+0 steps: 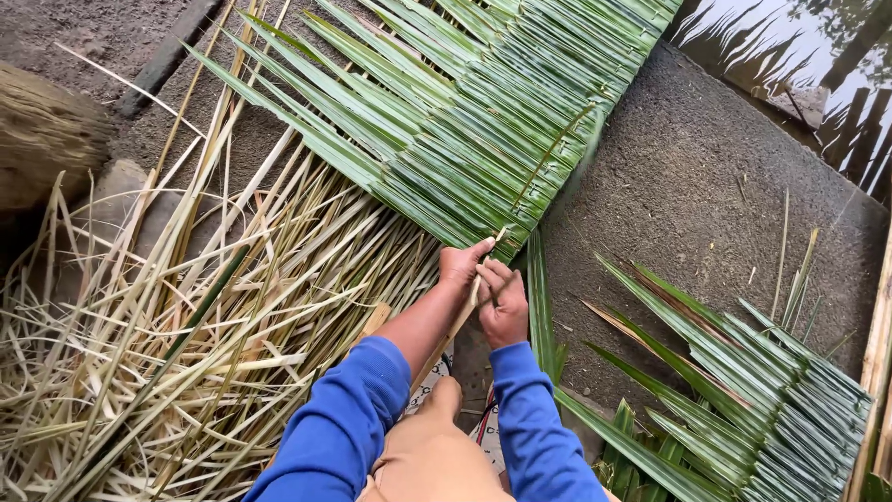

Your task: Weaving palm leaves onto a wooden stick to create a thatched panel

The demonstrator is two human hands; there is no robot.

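A large panel of green palm leaves (465,121) lies overlapped on the concrete ground, running from the top middle down to my hands. My left hand (462,263) grips the near end of the panel, thumb pressed against the leaf tips. My right hand (505,305) is closed around a thin pale strip (465,316) that runs down between my forearms. Both hands sit close together at the panel's lower edge. Blue sleeves cover my arms.
A heap of dried pale leaf ribs and strips (158,353) covers the ground at left. More green palm leaves (743,390) lie at lower right. Water (790,37) borders the concrete at the top right. A bamboo pole (878,363) stands at the right edge.
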